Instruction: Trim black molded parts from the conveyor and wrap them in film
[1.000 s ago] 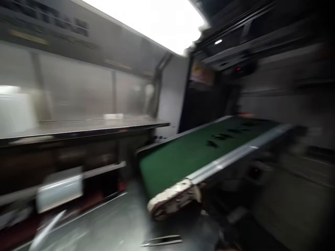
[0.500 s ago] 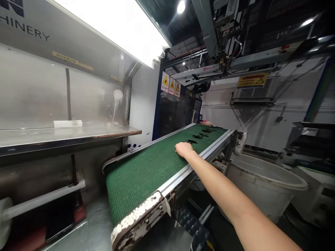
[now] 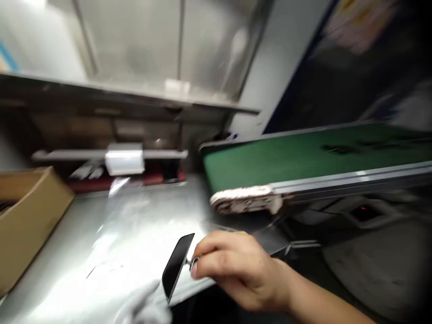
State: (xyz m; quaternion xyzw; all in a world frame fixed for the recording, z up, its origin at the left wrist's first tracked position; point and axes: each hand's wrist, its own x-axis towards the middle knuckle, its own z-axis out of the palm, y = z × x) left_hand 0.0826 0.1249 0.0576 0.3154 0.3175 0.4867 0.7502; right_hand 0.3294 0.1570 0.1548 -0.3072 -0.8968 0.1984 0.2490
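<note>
My right hand (image 3: 236,267) pinches the small stem of a flat black part (image 3: 177,266) between thumb and fingers, over the front edge of a shiny metal table (image 3: 158,216). The part is tilted, its dark face toward the left. Just left of it, at the bottom, my left hand (image 3: 145,310) shows as a pale, gloved-looking blur; its fingers are too smeared to read. Behind, the green conveyor belt (image 3: 270,162) carries several dark parts (image 3: 339,148), blurred.
An open cardboard box (image 3: 32,229) stands at the left. A white roll (image 3: 124,159) sits on a bar under the metal shelf (image 3: 135,92). Clear plastic film (image 3: 116,211) lies on the table. The conveyor's rusty end (image 3: 243,199) juts toward the table.
The view has swung left and down to the table. My right hand has left the belt and now holds a black part. My left hand has come into view.
</note>
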